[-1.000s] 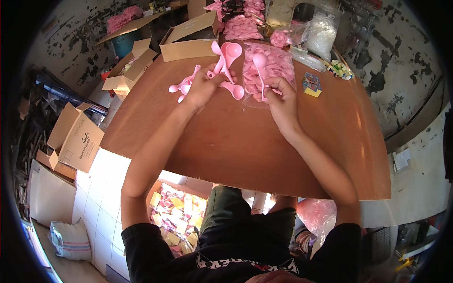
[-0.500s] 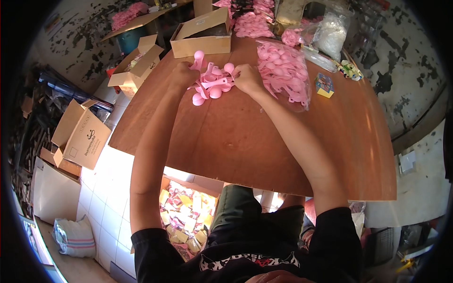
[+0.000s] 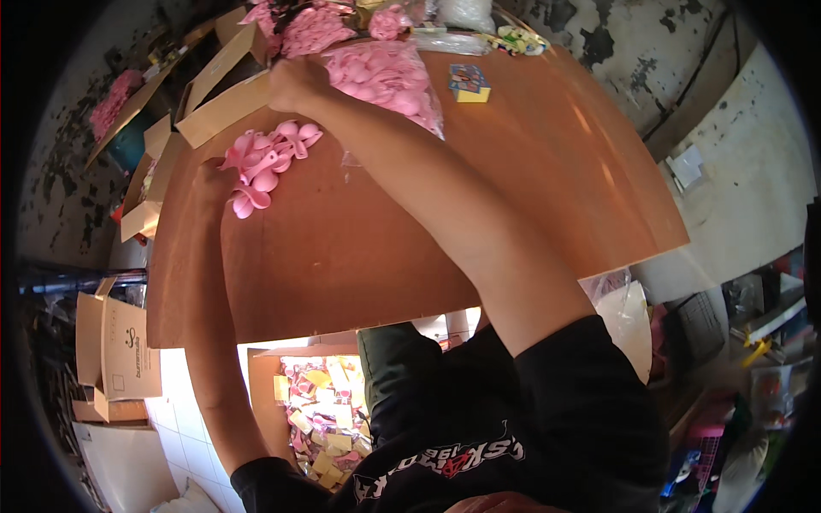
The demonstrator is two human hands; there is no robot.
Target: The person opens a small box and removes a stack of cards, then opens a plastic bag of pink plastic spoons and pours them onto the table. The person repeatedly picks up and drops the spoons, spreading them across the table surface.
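Note:
A loose heap of pink plastic spoons (image 3: 261, 167) with round bowls lies on the brown tabletop (image 3: 342, 256). At the heap's left side, my left hand (image 3: 214, 179) has its fingers curled, and pink plastic meets its fingertips. My right hand (image 3: 297, 85) is beyond the heap, beside the right end of an open cardboard box (image 3: 224, 109). Its fingers are bent and partly hidden, so what they hold, if anything, does not show. Just right of that hand is a clear bag full of pink spoons (image 3: 389, 81).
A small blue and yellow box (image 3: 469, 84) stands on the table's right half. More pink spoons (image 3: 316, 32) lie at the back. Below the near edge, a carton (image 3: 263, 385) holds many small packets. Other cartons (image 3: 128, 342) stand on the floor at left.
My right hand has left the heap and moved farther away to the box's right end. My left hand stays at the heap's left side. The whole view has swung rightward.

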